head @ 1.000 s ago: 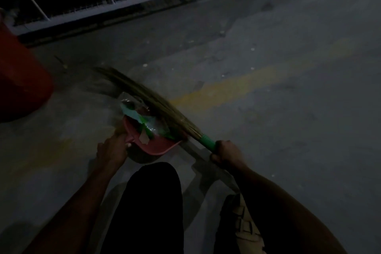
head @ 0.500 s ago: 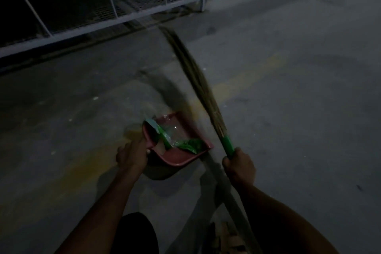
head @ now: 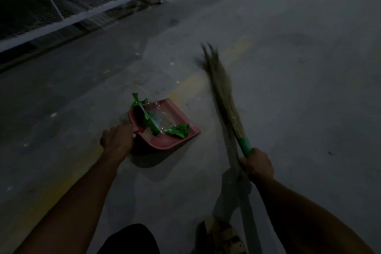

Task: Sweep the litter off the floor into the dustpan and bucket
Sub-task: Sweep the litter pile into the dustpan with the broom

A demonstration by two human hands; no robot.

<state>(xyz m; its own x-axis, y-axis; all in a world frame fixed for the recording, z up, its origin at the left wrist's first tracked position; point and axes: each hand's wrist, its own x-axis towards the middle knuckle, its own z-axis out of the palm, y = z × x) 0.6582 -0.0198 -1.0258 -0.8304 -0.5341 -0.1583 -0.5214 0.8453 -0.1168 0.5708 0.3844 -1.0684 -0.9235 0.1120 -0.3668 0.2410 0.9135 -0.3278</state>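
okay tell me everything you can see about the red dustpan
The dustpan looks like red-pink plastic, a shallow tray with raised side walls and a flat open lip facing right, toward the broom. It sits low over the grey floor, casting a shadow. The left hand grips its handle end. Green and clear plastic wrappers lie inside, one poking past the far rim.

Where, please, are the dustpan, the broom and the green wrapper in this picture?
dustpan (head: pixel 181 117): head view, on the bare pink floor of the pan near its right edge.
broom (head: pixel 223 97): head view, on the middle of the blurred bristles.
green wrapper (head: pixel 179 130): head view, on the crumpled green end lying inside the pan.
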